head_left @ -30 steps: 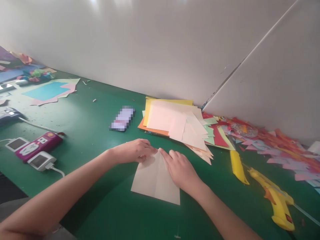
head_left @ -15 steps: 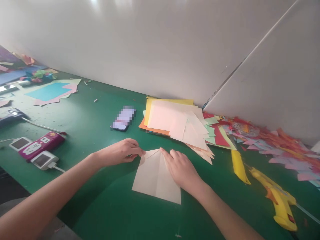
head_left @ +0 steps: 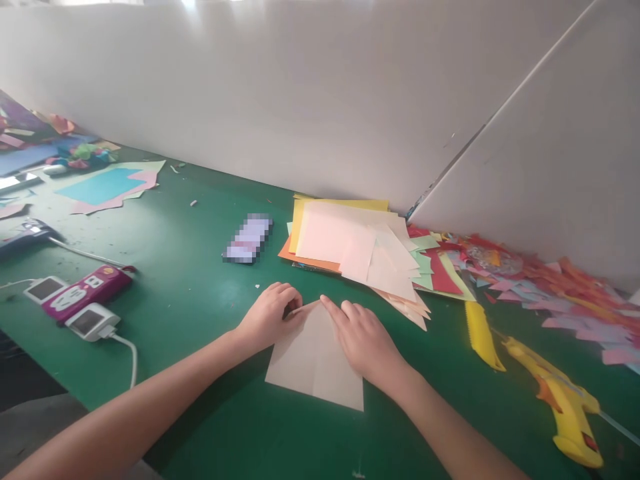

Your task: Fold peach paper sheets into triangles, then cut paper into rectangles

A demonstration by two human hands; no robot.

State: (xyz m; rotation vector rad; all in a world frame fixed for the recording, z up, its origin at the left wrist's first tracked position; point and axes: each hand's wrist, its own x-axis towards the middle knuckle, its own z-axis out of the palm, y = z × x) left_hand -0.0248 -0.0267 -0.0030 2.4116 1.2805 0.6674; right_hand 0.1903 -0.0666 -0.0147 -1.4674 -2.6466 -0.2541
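left hand's fingers [head_left: 293, 301] curled in and pinching the top left edge of the pale sheet [head_left: 315, 363], right hand [head_left: 367, 333] pressing its top corner flat, sheet lay on the green table [head_left: 235, 413], phone [head_left: 249, 239] just beyond

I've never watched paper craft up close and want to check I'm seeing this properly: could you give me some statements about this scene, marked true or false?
1. Both the left hand and the right hand touch the pale sheet. True.
2. The right hand grips the glue gun. False: the glue gun lies on the green table.
3. The phone lies to the left of the paper stack. True.
4. The paper stack is all one colour. False: it shows pink, yellow and orange, among others.
5. The power strip is green. False: the power strip is purple.
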